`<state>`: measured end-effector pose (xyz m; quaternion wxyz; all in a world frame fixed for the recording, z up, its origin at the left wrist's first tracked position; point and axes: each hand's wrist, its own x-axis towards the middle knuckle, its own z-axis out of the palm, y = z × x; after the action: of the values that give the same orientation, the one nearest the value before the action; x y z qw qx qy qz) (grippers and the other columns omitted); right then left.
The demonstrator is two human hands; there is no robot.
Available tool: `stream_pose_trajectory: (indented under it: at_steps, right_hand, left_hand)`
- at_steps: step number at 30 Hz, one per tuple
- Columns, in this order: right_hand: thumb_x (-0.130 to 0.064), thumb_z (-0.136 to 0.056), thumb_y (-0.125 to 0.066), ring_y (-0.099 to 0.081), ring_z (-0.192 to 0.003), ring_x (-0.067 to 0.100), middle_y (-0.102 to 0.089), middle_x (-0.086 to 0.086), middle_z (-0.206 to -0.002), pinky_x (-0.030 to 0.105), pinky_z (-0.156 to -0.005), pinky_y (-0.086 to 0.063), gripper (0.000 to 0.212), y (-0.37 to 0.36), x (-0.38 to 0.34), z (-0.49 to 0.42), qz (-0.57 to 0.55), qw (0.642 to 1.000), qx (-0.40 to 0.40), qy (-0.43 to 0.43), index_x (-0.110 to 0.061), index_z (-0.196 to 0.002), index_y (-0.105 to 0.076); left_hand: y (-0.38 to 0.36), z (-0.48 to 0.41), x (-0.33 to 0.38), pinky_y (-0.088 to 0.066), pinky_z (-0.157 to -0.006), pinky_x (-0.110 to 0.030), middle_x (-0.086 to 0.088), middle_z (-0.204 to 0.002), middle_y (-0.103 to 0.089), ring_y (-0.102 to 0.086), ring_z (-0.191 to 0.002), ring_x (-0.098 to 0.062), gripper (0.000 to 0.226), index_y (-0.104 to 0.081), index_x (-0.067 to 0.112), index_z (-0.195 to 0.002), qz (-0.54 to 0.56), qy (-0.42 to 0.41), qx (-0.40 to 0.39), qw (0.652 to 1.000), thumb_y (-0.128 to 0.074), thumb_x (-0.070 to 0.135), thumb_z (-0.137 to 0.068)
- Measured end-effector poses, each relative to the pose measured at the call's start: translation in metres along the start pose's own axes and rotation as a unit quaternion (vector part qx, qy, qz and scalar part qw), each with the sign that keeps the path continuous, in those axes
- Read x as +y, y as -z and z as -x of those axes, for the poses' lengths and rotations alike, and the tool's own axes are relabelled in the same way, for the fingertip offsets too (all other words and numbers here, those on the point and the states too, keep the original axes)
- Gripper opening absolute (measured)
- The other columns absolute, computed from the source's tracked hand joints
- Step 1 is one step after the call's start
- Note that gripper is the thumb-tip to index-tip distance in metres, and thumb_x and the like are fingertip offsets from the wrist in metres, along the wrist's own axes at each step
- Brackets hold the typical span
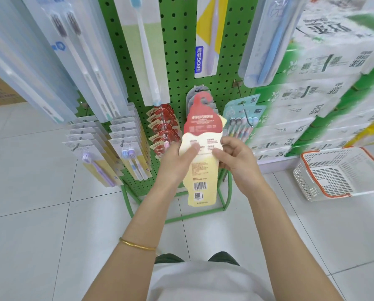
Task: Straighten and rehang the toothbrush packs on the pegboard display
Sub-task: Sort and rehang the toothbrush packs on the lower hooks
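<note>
- Toothbrush pack (200,153), cone-shaped card, back side facing me, sits pinched between both hands at mid-height, in front of the pegboard's (177,61) lower edge.
- Left hand (177,159) and right hand (233,157) clamp its side edges.
- Judging by look: light, bendy card; hold the edges, guide its red hook (202,98) to a peg.

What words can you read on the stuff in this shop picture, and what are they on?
"FROG": on the blue strip of the yellow and white toothbrush pack.
Ice-cream-shaped pack held by both hands: print, barcode and square code too blurred to read.
Small red packs: a brand word, too small to be sure.
Stacked tissue packs: large characters, blurred.
</note>
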<state>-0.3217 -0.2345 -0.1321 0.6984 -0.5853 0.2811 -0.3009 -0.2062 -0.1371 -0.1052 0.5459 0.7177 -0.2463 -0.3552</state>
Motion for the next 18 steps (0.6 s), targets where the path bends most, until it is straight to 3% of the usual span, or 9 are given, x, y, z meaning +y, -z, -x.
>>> stream_pose_trajectory:
  at_steps: [3, 6, 9, 11, 12, 15, 18]
  right_hand:
    - [0.004, -0.089, -0.057, -0.066, -0.069, 0.014, -0.071, -0.001, -0.076, 0.024, -0.061, -0.051, 0.016, 0.003, 0.0, 0.002, 0.008, 0.998, -0.059, -0.013, -0.012, -0.091, -0.059]
    - [0.005, -0.088, -0.056, -0.066, -0.069, 0.01, -0.071, -0.004, -0.075, 0.019, -0.059, -0.05, 0.017, 0.007, 0.003, 0.003, 0.013, 0.995, -0.093, -0.03, -0.011, -0.088, -0.058]
    - [0.005, -0.086, -0.061, -0.065, -0.073, 0.012, -0.069, 0.003, -0.083, 0.021, -0.061, -0.05, 0.014, 0.009, 0.01, 0.002, 0.033, 0.991, -0.122, -0.041, -0.009, -0.087, -0.057]
    - [-0.005, -0.08, -0.068, -0.065, -0.077, 0.014, -0.069, 0.001, -0.086, 0.023, -0.064, -0.05, 0.012, 0.012, 0.016, 0.003, 0.021, 0.987, -0.143, -0.062, -0.009, -0.086, -0.058]
    - [-0.015, -0.077, -0.071, -0.064, -0.078, 0.014, -0.068, 0.0, -0.086, 0.025, -0.066, -0.05, 0.019, 0.012, 0.017, 0.003, 0.0, 0.984, -0.16, -0.08, -0.007, -0.087, -0.057]
    - [-0.045, -0.06, -0.085, -0.061, -0.086, 0.02, -0.065, 0.006, -0.095, 0.031, -0.077, -0.05, 0.073, 0.009, 0.025, 0.004, -0.091, 0.963, -0.205, -0.15, -0.003, -0.11, -0.051]
    - [-0.046, -0.057, -0.087, -0.054, -0.094, 0.025, -0.057, 0.017, -0.104, 0.036, -0.081, -0.046, 0.087, 0.001, 0.033, 0.001, -0.149, 0.944, -0.231, -0.181, -0.005, -0.121, -0.045]
  left_hand:
    - [0.003, -0.007, 0.013, -0.055, -0.061, -0.025, 0.007, -0.094, -0.065, -0.066, -0.08, -0.011, 0.02, -0.053, 0.018, -0.11, 0.019, -0.06, 0.058, 0.996, -0.059, 0.026, -0.093]
    - [0.005, -0.011, 0.021, -0.054, -0.066, -0.025, 0.006, -0.092, -0.063, -0.063, -0.08, -0.008, 0.012, -0.054, 0.022, -0.103, 0.045, -0.116, 0.1, 0.987, -0.059, 0.018, -0.093]
    - [0.007, -0.012, 0.021, -0.054, -0.071, -0.031, 0.003, -0.088, -0.064, -0.061, -0.078, -0.01, 0.005, -0.058, 0.023, -0.093, 0.065, -0.117, 0.094, 0.987, -0.058, 0.018, -0.094]
    - [0.008, -0.011, 0.016, -0.052, -0.071, -0.03, 0.003, -0.086, -0.064, -0.061, -0.078, -0.011, 0.006, -0.06, 0.022, -0.092, 0.086, -0.104, 0.062, 0.989, -0.057, 0.017, -0.095]
    - [0.01, -0.01, 0.013, -0.052, -0.07, -0.027, 0.003, -0.086, -0.065, -0.061, -0.078, -0.011, 0.006, -0.061, 0.02, -0.093, 0.099, -0.095, 0.039, 0.99, -0.056, 0.016, -0.095]
    - [0.013, -0.009, 0.006, -0.051, -0.072, -0.026, 0.001, -0.084, -0.066, -0.062, -0.077, -0.01, 0.01, -0.061, 0.013, -0.091, 0.135, -0.056, -0.025, 0.989, -0.052, 0.013, -0.096]
    - [0.016, -0.009, 0.003, -0.047, -0.078, -0.032, 0.001, -0.081, -0.068, -0.061, -0.075, -0.012, 0.015, -0.06, 0.009, -0.087, 0.174, -0.019, -0.035, 0.984, -0.05, 0.013, -0.097]
